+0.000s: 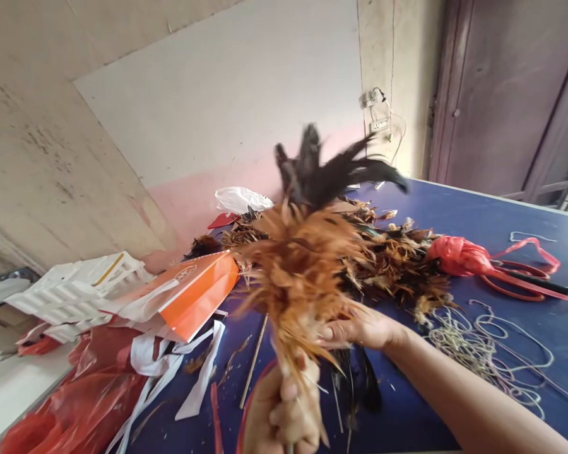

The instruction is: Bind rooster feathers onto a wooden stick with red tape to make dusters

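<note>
Item under work: a feather bundle (303, 271), brown below with black plumes (336, 173) at the top, held upright above the surface (492, 202); its upper part is blurred. The left hand (284, 400) is closed around the base. The right hand (362, 325) touches the lower right side, thumb extended; its other fingers are largely hidden, so whether it pinches cannot be told.

Step in hand, as judged: steadying and arranging the feathers. The next move appears to call for a firm hold at the base and light finger pressure, so that the plumes stay unbent.

Surroundings: a feather heap (397, 258) lies behind the bundle. Tangled cord (468, 353) lies right of the right forearm and could snag. A thin stick (254, 362), white strips (203, 375) and an orange paper bag (199, 296) crowd the left side.
</note>
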{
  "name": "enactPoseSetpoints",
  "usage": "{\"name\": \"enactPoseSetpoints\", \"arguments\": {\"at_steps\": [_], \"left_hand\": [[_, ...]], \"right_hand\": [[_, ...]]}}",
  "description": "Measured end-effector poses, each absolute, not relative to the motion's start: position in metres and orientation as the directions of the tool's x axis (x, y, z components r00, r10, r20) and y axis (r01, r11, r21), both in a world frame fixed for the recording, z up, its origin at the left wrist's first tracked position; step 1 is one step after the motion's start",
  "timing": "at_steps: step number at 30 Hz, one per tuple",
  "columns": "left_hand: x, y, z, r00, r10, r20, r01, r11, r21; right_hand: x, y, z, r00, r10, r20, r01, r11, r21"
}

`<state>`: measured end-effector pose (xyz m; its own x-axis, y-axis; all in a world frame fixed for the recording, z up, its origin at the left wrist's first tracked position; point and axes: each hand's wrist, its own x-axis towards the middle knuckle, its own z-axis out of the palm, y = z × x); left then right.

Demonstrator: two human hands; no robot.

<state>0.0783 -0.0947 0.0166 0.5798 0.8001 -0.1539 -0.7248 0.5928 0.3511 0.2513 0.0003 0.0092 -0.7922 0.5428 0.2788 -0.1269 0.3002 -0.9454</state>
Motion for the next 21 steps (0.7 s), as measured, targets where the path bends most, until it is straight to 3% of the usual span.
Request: {"name": "enactPoseSetpoints", "arguments": {"at_steps": [3, 8, 14, 21], "left_hand": [[0.066, -0.087, 0.013, 0.377, 0.896, -0.234, -0.837, 0.438, 0.329], [0.063, -0.075, 0.005, 0.165, 0.900, -0.403, -0.770, 0.373, 0.518], [0.066, -0.077, 0.001, 0.033, 0.956, -0.291, -0.637, 0.245, 0.731], [0.053, -0.062, -0.013, -0.061, 0.969, -0.239, -0.659, 0.141, 0.739]], "right_hand": [[0.262, 0.007, 0.021, -0.803, 0.558, 0.209, -0.078, 0.249, -0.965], [0.263, 0.004, 0.026, -0.807, 0.562, 0.180, 0.050, 0.369, -0.928], [0.260, -0.001, 0.030, -0.770, 0.617, 0.159, 0.172, 0.441, -0.881], [0.270, -0.013, 0.045, -0.661, 0.724, 0.197, 0.450, 0.592, -0.668]]}}
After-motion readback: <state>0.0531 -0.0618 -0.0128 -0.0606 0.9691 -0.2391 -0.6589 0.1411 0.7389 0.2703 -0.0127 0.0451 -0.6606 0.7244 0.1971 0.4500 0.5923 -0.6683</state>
